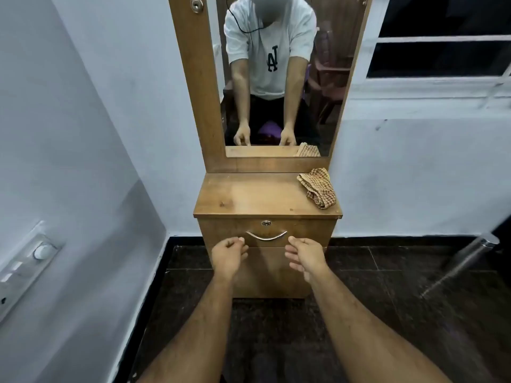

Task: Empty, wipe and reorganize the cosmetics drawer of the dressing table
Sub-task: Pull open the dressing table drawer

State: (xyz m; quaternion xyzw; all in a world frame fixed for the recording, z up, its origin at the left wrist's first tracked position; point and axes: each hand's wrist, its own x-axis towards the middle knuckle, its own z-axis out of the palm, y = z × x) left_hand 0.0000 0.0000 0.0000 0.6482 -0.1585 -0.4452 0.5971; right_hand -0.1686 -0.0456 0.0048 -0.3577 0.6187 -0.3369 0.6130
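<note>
Two hands out in front of the closed drawer (266,233), near the centre of the frame, neither one holding anything. Left hand (228,255) just left of and slightly below the curved metal handle (266,235), fingers loosely curled inward, fingertips close to the handle's left end; cannot tell whether touching the drawer front. Right hand (305,257) just right of the handle, fingers relaxed and half spread, thumb pointing toward the centre, apart from the handle. Handle between the two hands and a little above them. Small round keyhole (266,223) directly above the handle.

Drawer shut flush under the wooden counter (249,197) of the dressing table (318,230), so contents hidden. Crumpled checked cloth (318,187) at the counter's right rear corner, above and to the right of both hands, well apart from them. Tall wood-framed mirror (276,78) rising from the back of the counter, upper centre of the frame, showing the person in a white T-shirt bending forward with both arms lowered. Dark tiled floor (387,286) below, pale wall (83,134) at the left, window (442,51) in the upper right.
</note>
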